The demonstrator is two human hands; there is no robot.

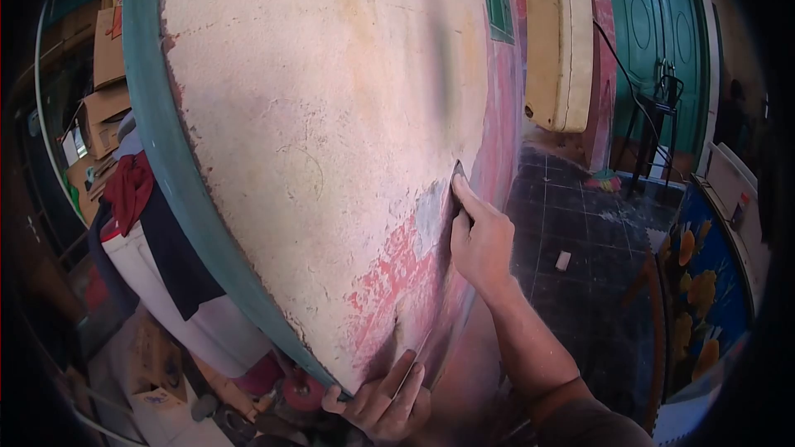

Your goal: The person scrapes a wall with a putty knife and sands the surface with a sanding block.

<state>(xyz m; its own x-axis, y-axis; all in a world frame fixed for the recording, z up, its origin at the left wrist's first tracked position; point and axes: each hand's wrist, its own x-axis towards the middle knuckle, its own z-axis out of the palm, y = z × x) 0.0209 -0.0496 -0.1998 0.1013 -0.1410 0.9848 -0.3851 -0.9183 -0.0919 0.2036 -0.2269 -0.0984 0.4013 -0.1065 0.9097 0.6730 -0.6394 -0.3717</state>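
Pale, chipped paint covers the wall point(331, 108) in front of me, with pink and grey patches showing low down. My right hand point(483, 240) is closed, its index finger stretched up along a small dark flat piece point(457, 169) pressed against the wall beside the grey patch point(429, 217). Lower down, at the wall's bottom corner, my left hand point(385, 401) has bent fingers close to the pink patch point(389, 273). A thin pale edge runs between those fingers; I cannot tell what it belongs to.
A green frame point(186, 157) borders the wall on the left, with cardboard boxes point(110, 50) and draped clothes point(170, 223) beyond. On the right are a yellowed box-shaped unit point(556, 45), green doors point(662, 25), a dark stool point(654, 116) and a flower-painted panel point(708, 273). Dark tiles point(551, 223) cover the floor.
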